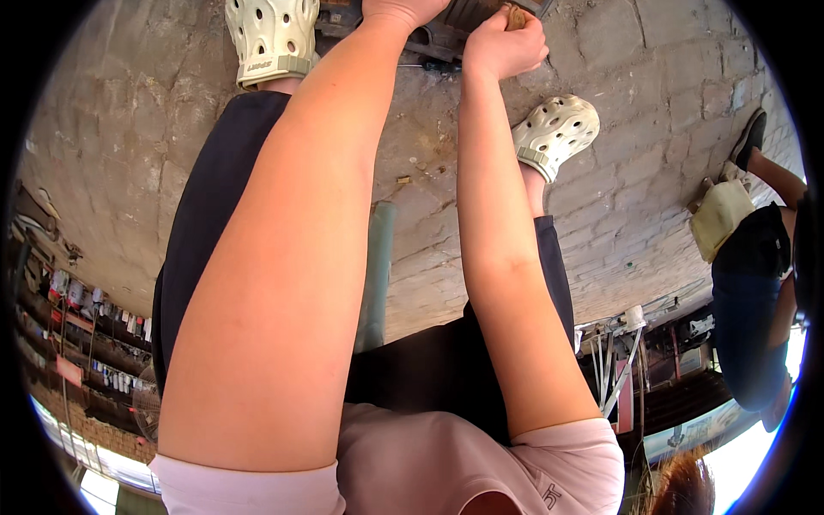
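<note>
At the top edge lies a dark, grimy metal part [442,43] with recesses, partly out of the picture. My left hand [408,9] reaches to its near left side; the fingers are cut off by the top edge, so whether it grips anything is hidden. My right hand [506,45] is closed at the part's right end, with a small tan-brown piece [516,18] pinched between thumb and fingers. Its exact kind does not show. A thin dark rod [425,65] sticks out along the part's near edge.
My feet, in cream clogs [556,133], stand either side on worn brick paving [661,103]. A green bar [375,270] shows between my legs. Another person [747,300] is at the far right beside a pale yellow-green object [721,217]. Loaded shelves [94,343] line the left.
</note>
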### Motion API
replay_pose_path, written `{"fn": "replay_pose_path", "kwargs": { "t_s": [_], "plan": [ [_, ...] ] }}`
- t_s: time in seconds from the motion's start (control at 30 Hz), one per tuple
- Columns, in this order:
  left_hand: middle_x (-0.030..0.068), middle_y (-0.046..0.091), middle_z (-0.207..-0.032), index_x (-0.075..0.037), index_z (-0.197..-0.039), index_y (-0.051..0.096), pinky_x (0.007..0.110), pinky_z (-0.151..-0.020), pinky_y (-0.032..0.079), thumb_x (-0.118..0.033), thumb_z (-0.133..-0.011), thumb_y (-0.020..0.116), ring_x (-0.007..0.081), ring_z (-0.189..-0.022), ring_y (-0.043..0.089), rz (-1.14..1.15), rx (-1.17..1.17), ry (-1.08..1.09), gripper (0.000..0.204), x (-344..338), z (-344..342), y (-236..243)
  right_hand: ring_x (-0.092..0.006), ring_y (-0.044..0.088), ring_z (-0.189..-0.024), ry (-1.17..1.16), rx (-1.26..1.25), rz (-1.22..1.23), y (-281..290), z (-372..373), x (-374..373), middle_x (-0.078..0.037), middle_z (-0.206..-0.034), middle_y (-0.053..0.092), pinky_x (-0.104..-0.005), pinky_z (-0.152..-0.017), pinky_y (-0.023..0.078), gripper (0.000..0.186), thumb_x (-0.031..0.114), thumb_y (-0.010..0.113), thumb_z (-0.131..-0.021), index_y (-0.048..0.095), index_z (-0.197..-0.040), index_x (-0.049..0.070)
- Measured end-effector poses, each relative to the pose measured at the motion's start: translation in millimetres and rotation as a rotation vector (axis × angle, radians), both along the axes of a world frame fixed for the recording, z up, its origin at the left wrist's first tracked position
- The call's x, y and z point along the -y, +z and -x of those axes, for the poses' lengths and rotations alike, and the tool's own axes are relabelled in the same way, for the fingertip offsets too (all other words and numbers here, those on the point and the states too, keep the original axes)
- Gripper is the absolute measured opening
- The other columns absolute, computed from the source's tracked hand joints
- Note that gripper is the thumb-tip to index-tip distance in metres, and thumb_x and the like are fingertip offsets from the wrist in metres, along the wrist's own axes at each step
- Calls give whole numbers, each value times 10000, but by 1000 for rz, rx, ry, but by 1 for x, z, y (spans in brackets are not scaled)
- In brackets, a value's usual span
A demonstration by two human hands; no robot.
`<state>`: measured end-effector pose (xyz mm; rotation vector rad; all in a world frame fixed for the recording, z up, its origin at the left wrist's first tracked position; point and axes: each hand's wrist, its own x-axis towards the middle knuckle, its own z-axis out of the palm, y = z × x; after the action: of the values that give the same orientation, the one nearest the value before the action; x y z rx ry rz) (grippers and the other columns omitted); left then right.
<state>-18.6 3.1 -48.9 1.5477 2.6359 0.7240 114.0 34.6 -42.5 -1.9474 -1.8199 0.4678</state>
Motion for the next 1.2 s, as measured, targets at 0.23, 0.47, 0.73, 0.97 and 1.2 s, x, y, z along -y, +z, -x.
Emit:
{"fn": "replay_pose_path", "kwargs": {
  "t_s": [0.23, 0.47, 0.73, 0.97, 1.2],
  "plan": [
    [142, 547, -1171, -94, -1089, 552, 511, -982, 423, -262, -793, 695, 349, -1138, 526, 8, -21, 12, 368, 6, -4, 1, -356, 535, -1024, 51, 45, -11, 3, -13, 35, -97, -957, 613, -499, -943, 400, 207, 90, 761, -783, 616, -929, 67],
    [144, 547, -1178, -95, -1084, 555, 513, -987, 418, -262, -807, 689, 348, -1144, 525, 35, 10, 4, 350, 6, -3, 4, -346, 535, -1019, 34, 30, 47, -2, -17, 44, -92, -952, 623, -488, -949, 399, 247, 50, 775, -737, 607, -916, 70],
    [143, 547, -1183, -91, -1073, 555, 515, -983, 418, -263, -794, 699, 348, -1145, 523, 3, 14, 1, 358, 2, -3, -2, -350, 561, -984, 92, 41, -45, -5, -17, 19, -92, -905, 667, -479, -932, 416, 188, 116, 777, -764, 651, -889, 57],
    [148, 544, -1192, -85, -1084, 553, 512, -995, 417, -260, -792, 700, 355, -1150, 519, -6, -10, -4, 371, 1, -3, 1, -339, 571, -993, 45, 5, -73, -8, -9, 10, -100, -913, 688, -468, -939, 424, 204, 157, 809, -796, 666, -904, 59],
    [151, 540, -1175, -88, -1089, 540, 513, -992, 415, -262, -796, 694, 357, -1142, 517, 10, -19, 4, 374, 4, -2, 2, -324, 536, -1007, -146, -166, -2, 9, -36, 30, -114, -949, 638, -467, -928, 424, 210, 173, 765, -872, 655, -972, 25]
  ]
}}
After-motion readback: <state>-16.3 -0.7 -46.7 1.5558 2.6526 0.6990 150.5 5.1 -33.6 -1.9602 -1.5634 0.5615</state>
